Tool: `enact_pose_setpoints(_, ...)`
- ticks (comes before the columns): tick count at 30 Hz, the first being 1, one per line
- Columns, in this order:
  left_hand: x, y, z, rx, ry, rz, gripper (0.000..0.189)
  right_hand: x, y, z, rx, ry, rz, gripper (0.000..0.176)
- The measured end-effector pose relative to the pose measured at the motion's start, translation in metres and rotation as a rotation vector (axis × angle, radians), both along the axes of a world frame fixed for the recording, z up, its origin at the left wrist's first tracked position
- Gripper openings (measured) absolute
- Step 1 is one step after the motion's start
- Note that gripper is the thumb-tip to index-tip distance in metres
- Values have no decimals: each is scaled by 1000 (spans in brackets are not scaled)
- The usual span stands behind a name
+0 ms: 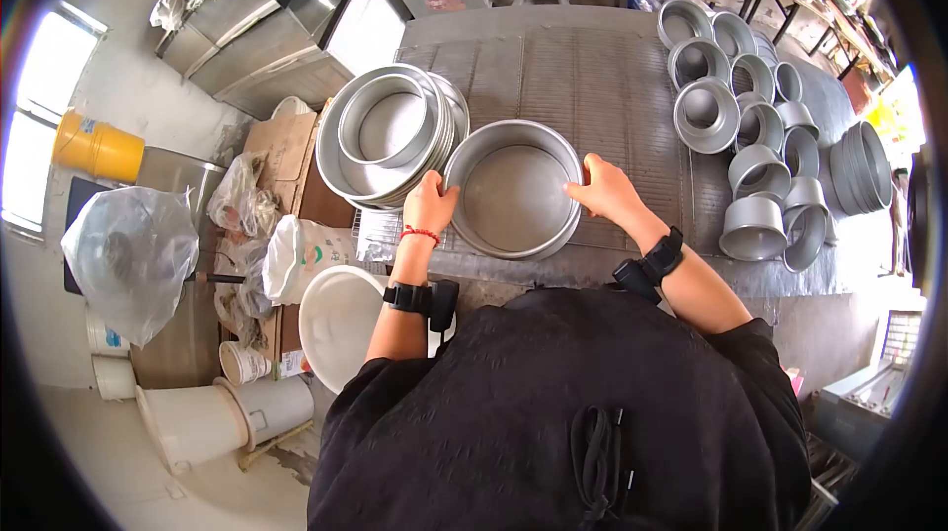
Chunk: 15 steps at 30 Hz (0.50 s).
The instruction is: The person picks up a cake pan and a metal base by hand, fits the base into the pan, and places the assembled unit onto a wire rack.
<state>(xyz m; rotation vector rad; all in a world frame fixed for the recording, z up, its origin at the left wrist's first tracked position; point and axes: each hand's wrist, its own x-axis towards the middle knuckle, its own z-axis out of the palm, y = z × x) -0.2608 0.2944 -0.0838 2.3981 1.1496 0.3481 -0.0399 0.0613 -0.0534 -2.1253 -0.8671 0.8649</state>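
Observation:
A round metal cake pan (518, 197) sits at the front edge of the metal table, its hollow side facing up. My left hand (430, 203) grips its left rim, fingers curled, with a red bracelet at the wrist. On the opposite side my right hand (604, 190) pinches the right rim between thumb and fingers. Just left of this pan stands a stack of wide cake pans (336, 151), and a smaller cake pan (387, 121) rests inside the top one.
Several small round pans (706, 116) lie tipped and piled on the table's right side, beside nested pans (861, 170). Wire racks (592, 67) cover the metal table (652, 269). A white tub (336, 324) and a white sack (306, 259) stand at the left, near cardboard boxes (286, 151).

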Motion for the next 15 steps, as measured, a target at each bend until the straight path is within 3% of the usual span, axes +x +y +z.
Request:
enact_pose_setpoints(5,-2,-8,8,18,6,29,33,-4,1,14,-19,-132,55,25)
enact_pose_setpoints(8,0,-13,26,15,-31,50,30,-5,1,24,79,142,-88,17)
enact_pose_setpoints(13,7,-7,75,21,-219,-3,29,6,-1,46,282,341,-121,13)
enact_pose_setpoints(14,6,-4,84,-104,-168,-8,24,8,-5,52,342,382,-129,13)
enact_pose_setpoints(15,9,-9,90,-272,-354,-14,24,9,-9,58,403,422,-137,12)
